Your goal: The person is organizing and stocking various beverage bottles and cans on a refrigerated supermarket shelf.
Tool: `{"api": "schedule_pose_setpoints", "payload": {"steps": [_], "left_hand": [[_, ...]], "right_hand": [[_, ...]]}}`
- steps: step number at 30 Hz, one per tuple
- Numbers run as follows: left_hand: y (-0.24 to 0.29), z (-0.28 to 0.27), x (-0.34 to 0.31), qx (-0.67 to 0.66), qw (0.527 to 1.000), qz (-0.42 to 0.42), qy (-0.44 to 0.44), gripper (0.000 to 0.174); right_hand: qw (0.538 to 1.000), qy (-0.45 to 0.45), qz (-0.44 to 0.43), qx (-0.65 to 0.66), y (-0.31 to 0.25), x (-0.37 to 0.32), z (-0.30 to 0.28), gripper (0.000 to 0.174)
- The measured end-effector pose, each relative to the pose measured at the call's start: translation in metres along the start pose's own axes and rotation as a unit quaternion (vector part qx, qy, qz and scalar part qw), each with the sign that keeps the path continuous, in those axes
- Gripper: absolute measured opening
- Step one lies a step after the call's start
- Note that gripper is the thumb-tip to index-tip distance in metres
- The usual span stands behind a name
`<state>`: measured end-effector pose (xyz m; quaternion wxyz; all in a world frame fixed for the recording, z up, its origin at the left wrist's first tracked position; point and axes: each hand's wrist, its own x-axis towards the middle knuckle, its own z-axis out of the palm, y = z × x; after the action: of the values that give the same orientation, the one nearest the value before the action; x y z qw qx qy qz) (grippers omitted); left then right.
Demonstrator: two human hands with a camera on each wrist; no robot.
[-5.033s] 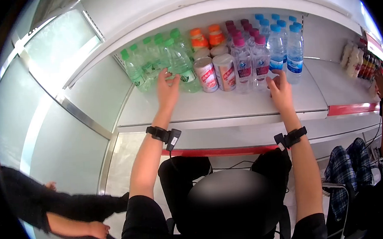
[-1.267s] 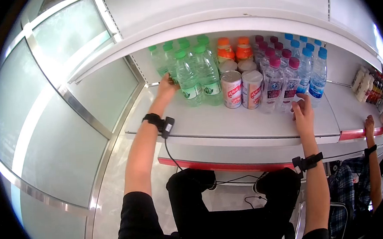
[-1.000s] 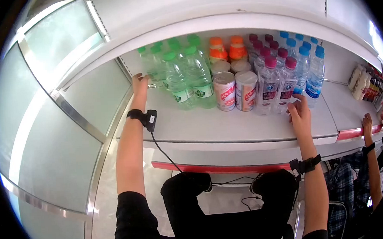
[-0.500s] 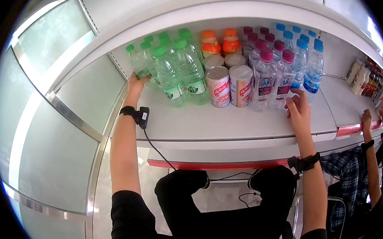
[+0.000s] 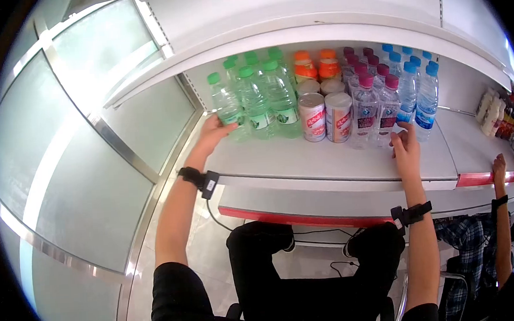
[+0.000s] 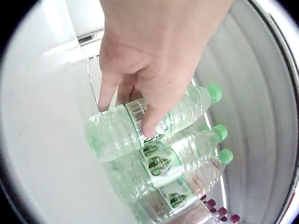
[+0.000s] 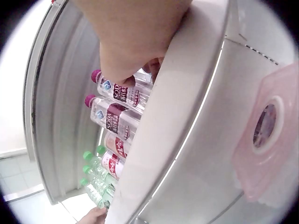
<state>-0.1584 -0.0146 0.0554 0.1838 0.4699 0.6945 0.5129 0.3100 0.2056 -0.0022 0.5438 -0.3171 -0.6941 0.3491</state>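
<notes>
My left hand (image 5: 212, 135) grips the leftmost green-capped bottle (image 5: 226, 104) low, around its label. In the left wrist view, the thumb and fingers of the left hand (image 6: 145, 65) lie on either side of this bottle (image 6: 112, 135), which stands beside two more green-capped bottles (image 6: 161, 163). At the front of the shelf, my right hand (image 5: 407, 155) has loosely curled fingers and holds nothing visible. It is close to the purple-capped bottles (image 5: 388, 110). In the right wrist view, the right hand (image 7: 133, 51) partly covers one purple-capped bottle (image 7: 140, 95).
Two front cans (image 5: 312, 120) stand between the green-capped and purple-capped bottles, orange-capped bottles (image 5: 329, 66) behind. Blue-capped bottles (image 5: 426, 102) stand at right. An upper shelf (image 5: 320, 32) overhangs them. Another person's arm (image 5: 502, 229) reaches in at far right.
The leftmost green-capped bottle has come forward in my left hand, into line with the front green-capped bottles. The head view has shifted; my right hand stays near the purple-capped bottles.
</notes>
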Motion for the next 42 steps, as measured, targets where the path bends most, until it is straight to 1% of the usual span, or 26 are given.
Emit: {"api": "schedule_pose_setpoints", "payload": {"steps": [1, 3, 4, 5, 7, 8, 10, 11, 13, 14, 16, 18, 19, 20, 21, 22, 23, 24, 25, 26, 27, 29, 32, 36, 38, 42], "left_hand": [[-0.001, 0.009, 0.000, 0.001, 1.000, -0.002, 0.004, 0.043], [-0.005, 0.028, 0.006, -0.025, 0.997, 0.068, 0.003, 0.051], [-0.008, 0.027, 0.009, -0.012, 0.998, 0.061, 0.001, 0.056], [-0.013, 0.035, 0.012, -0.019, 0.998, 0.063, -0.002, 0.056], [-0.010, 0.039, 0.009, 0.041, 0.996, 0.052, 0.062, 0.055], [-0.011, 0.046, 0.008, 0.034, 0.996, 0.052, 0.059, 0.055], [-0.011, 0.048, 0.000, 0.101, 0.990, 0.053, 0.082, 0.052], [-0.021, 0.053, -0.007, 0.089, 0.991, 0.044, 0.085, 0.052], [-0.027, 0.052, -0.010, 0.109, 0.983, 0.083, 0.122, 0.052], [-0.036, 0.062, -0.017, 0.098, 0.985, 0.077, 0.120, 0.052], [-0.017, 0.070, -0.038, 0.129, 0.957, 0.086, 0.244, 0.035], [-0.032, 0.063, -0.037, 0.134, 0.927, 0.157, 0.313, 0.024], [-0.015, 0.053, -0.030, 0.159, 0.924, 0.144, 0.317, 0.025], [-0.018, 0.068, -0.047, 0.162, 0.930, 0.106, 0.312, 0.030], [-0.017, 0.071, -0.048, 0.146, 0.934, 0.099, 0.310, 0.030], [-0.012, 0.060, -0.044, 0.155, 0.941, 0.091, 0.286, 0.030], [-0.014, 0.072, -0.046, 0.136, 0.953, 0.079, 0.259, 0.031], [-0.014, 0.071, -0.048, 0.122, 0.955, 0.082, 0.256, 0.031], [-0.017, 0.057, -0.051, 0.147, 0.955, 0.058, 0.252, 0.032], [-0.017, 0.071, -0.044, 0.147, 0.960, 0.044, 0.234, 0.033], [-0.020, 0.071, -0.042, 0.136, 0.962, 0.051, 0.230, 0.033], [-0.025, 0.070, -0.038, 0.189, 0.949, 0.039, 0.249, 0.034], [-0.021, 0.072, -0.040, 0.198, 0.948, 0.036, 0.246, 0.035], [-0.026, 0.071, -0.040, 0.169, 0.953, 0.031, 0.248, 0.034], [-0.037, 0.071, -0.033, 0.199, 0.939, 0.080, 0.269, 0.037], [-0.035, 0.069, -0.034, 0.190, 0.943, 0.080, 0.262, 0.037]], "right_hand": [[1.000, 0.002, 0.001, 0.006, 0.001, -0.001, 0.001, 0.031], [1.000, 0.000, -0.003, -0.014, -0.003, -0.001, 0.000, 0.031], [1.000, 0.001, -0.002, -0.030, -0.003, -0.001, 0.000, 0.032], [0.999, 0.003, -0.003, -0.038, -0.002, 0.000, -0.005, 0.032], [1.000, -0.008, 0.002, -0.017, 0.003, 0.000, -0.001, 0.032], [1.000, -0.007, 0.002, -0.024, 0.003, 0.000, -0.005, 0.032], [1.000, -0.013, 0.014, -0.022, 0.000, 0.000, -0.001, 0.032], [0.999, -0.023, 0.013, -0.033, -0.002, 0.000, -0.004, 0.032], [1.000, -0.012, 0.000, -0.029, -0.005, -0.002, -0.001, 0.033], [0.999, -0.017, 0.000, -0.041, -0.006, -0.003, -0.004, 0.033], [0.999, -0.008, 0.025, -0.046, -0.009, -0.002, 0.000, 0.033], [0.997, -0.017, 0.030, -0.067, -0.007, -0.010, -0.010, 0.033], [0.999, -0.014, 0.019, -0.048, -0.005, 0.000, 0.000, 0.034], [0.999, -0.024, 0.015, -0.039, -0.001, 0.001, -0.003, 0.030], [0.998, -0.027, 0.013, -0.057, 0.003, 0.002, 0.000, 0.030], [0.999, -0.031, 0.022, -0.039, 0.008, 0.003, 0.011, 0.028], [0.998, -0.034, 0.023, -0.049, 0.007, 0.004, -0.003, 0.026], [0.997, -0.027, 0.030, -0.061, 0.000, 0.002, -0.008, 0.025], [0.997, -0.025, 0.041, -0.058, -0.002, 0.001, 0.001, 0.024], [0.998, -0.036, 0.039, -0.045, -0.003, 0.002, -0.002, 0.025], [0.998, -0.033, 0.037, -0.036, -0.003, 0.001, -0.002, 0.026], [0.997, -0.019, 0.046, -0.056, -0.007, 0.001, 0.000, 0.027], [0.997, -0.023, 0.042, -0.061, -0.003, 0.003, 0.001, 0.030], [0.995, -0.047, 0.061, -0.068, -0.008, 0.002, -0.001, 0.032], [0.991, -0.058, 0.078, -0.087, -0.012, 0.001, -0.003, 0.036], [0.992, -0.042, 0.081, -0.086, -0.013, 0.000, -0.003, 0.037]]}}
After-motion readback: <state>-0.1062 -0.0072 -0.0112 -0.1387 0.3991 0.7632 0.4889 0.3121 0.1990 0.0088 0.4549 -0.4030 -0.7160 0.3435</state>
